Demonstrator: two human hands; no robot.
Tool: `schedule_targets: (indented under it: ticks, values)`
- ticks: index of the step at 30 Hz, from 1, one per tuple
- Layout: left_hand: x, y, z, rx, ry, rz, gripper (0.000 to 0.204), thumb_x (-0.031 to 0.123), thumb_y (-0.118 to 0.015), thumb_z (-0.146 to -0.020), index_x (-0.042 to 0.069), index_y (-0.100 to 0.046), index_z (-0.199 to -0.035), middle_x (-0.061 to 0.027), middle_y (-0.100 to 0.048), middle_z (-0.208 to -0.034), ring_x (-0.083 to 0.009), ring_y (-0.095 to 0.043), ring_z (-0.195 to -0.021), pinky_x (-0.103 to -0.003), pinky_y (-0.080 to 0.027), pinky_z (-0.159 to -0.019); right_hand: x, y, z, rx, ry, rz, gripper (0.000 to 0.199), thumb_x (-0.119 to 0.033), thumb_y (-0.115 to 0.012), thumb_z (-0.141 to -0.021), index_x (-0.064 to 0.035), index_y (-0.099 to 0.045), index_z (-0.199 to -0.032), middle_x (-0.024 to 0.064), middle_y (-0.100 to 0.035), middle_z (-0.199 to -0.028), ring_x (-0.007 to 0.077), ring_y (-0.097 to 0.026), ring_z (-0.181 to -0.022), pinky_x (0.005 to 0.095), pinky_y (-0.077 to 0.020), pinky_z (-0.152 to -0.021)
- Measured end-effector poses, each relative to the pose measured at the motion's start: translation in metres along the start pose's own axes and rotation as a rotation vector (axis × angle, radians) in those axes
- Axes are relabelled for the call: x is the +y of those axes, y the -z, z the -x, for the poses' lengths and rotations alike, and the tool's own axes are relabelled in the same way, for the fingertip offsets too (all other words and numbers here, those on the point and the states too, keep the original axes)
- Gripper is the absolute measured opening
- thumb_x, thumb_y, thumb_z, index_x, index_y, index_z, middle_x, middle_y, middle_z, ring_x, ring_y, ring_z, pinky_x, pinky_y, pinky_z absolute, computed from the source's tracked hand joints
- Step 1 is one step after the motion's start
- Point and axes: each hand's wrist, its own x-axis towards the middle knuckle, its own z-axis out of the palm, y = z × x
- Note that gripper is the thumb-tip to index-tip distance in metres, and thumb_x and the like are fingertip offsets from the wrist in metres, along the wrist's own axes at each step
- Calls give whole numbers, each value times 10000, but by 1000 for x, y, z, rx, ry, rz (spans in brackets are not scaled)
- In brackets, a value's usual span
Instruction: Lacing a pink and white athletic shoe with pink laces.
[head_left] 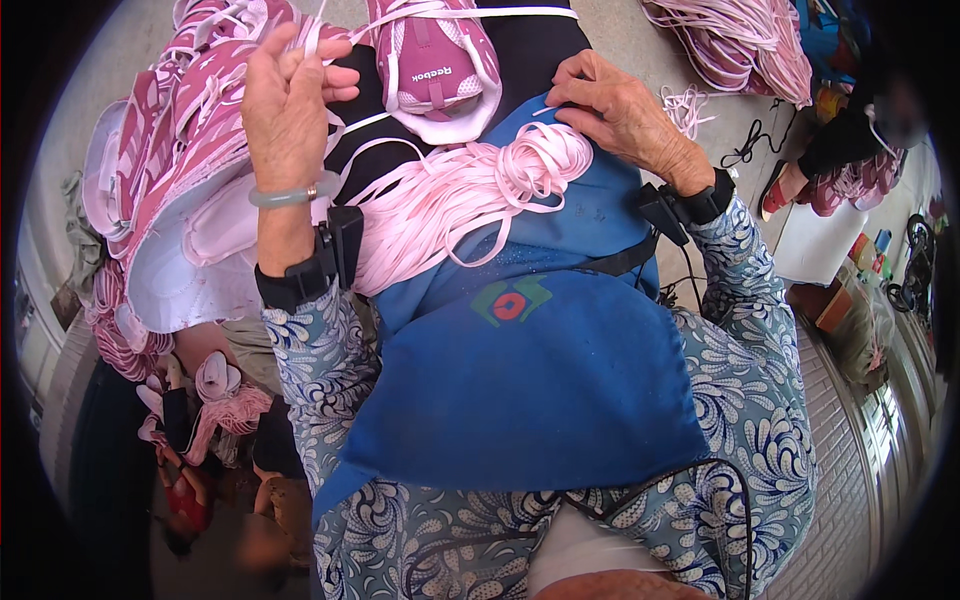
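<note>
Your left grip (290,108) pinches flat white lace (314,35) just left of the pink-and-white shoe (430,55), nearer than your right grip (622,115), pinching a thin white tip (543,111).

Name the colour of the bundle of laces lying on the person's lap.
The bundle of laces is pale pink, best seen in the head view.

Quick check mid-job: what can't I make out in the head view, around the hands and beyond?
All in the head view:
- Shoe: far end cut off by the top edge.
- Lace at the left hand: its upper run leaves past that edge.
- White tip by the right hand: too small to tell whether it is held.
- Bundle: lower strands hidden by upper ones.
</note>
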Motion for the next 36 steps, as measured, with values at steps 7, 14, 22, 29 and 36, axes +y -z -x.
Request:
schedule_targets:
  ticks: [7,14,22,29,36]
  values:
    - [-7,-5,11,-152,280,-45,265,177,-495,-912,-23,-625,-1026,-39,-588,-743,-101,-502,-589,-221,-413,-544,-10,-1,-8,-44,-1,94,121,-119,-615,-805,-40,-612,-897,59,-521,-929,257,-595,-782,338,-503,-700]
    - [-11,-5,0,-78,43,-555,320,337,-546,-861,66,-658,-988,-179,-652,-914,-333,-626,-854,-371,-478,-755,-30,16,-34,-8,-326,-291,123,-136,-556,-880,-23,-585,-919,90,-567,-728,143,-547,-570,265,-474,-541]
    - [-15,-8,-15,3,44,-706,297,327,-547,-868,78,-656,-988,-158,-658,-858,-296,-629,-798,-356,-468,-729,-38,-15,-118,111,190,132,206,-171,-584,-871,1,-602,-983,148,-613,-885,259,-608,-703,316,-492,-623]
    - [-16,-7,-17,-39,58,-690,289,316,-565,-853,112,-669,-1030,-137,-669,-915,-278,-641,-866,-331,-485,-759,-35,-18,-142,295,152,54,162,-151,-542,-835,-1,-559,-777,184,-538,-758,349,-552,-757,411,-446,-672]
    - [-25,-8,-23,-62,113,-650,275,289,-549,-855,95,-671,-1007,-125,-668,-934,-262,-636,-869,-329,-480,-776,-29,-6,-107,171,-187,-73,189,-184,-592,-827,-2,-612,-876,173,-609,-824,336,-604,-747,381,-481,-681]
